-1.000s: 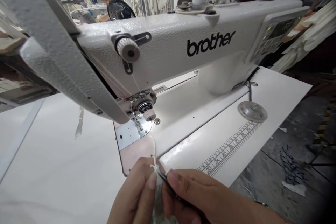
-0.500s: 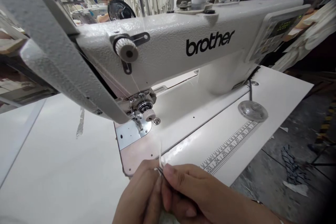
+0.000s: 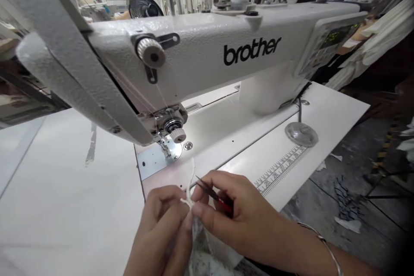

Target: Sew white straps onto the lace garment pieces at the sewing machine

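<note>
Over the table [image 3: 64, 207], thread snips [image 3: 210, 192] now show.

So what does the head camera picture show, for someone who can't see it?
Two hands meet at the front of a sewing table: the left hand pinches a white cord on some cloth, and the right hand touches it too while holding thin snips. Behind them stands a white Brother sewing machine; a ruler is printed on the table.

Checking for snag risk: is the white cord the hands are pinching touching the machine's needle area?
Apart. In the head view the white cord ends over bare bed, short of the needle plate; both hands pinch it.
</note>
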Demonstrator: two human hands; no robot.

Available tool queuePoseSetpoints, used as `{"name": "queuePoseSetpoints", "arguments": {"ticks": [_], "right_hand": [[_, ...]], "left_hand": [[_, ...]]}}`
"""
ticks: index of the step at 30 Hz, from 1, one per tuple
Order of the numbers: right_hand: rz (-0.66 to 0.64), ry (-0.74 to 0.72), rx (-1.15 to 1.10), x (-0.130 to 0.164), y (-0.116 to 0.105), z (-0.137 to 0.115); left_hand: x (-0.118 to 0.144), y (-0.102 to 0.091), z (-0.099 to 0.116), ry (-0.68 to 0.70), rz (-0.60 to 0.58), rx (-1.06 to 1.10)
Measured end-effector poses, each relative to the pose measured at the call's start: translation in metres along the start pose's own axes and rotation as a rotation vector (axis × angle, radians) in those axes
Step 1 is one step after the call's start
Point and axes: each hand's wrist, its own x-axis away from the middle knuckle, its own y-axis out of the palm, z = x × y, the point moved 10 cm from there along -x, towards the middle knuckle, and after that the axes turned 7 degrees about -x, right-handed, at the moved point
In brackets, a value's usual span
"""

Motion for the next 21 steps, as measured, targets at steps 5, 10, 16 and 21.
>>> {"name": "queuePoseSetpoints", "arguments": {"ticks": [5,10,16,21], "right_hand": [[0.084,-0.128,0.284,-0.003,-0.002,-0.013],[0.127,-0.297,0.333,0.002,0.006,-0.024],[0.115,-0.031,0.051,-0.004,0.006,0.008],[0.043,0.180,-0.340,-0.004,0.016,0.035]], "left_hand": [[0.000,0.015,-0.010,-0.010,-0.175,-0.010],[0.004,0.029,-0.021,-0.199,-0.334,0.291],[0.007,0.025,-0.023,-0.237,-0.275,0.284],[0.009,0.023,-0.025,-0.376,-0.183,0.420]]}}
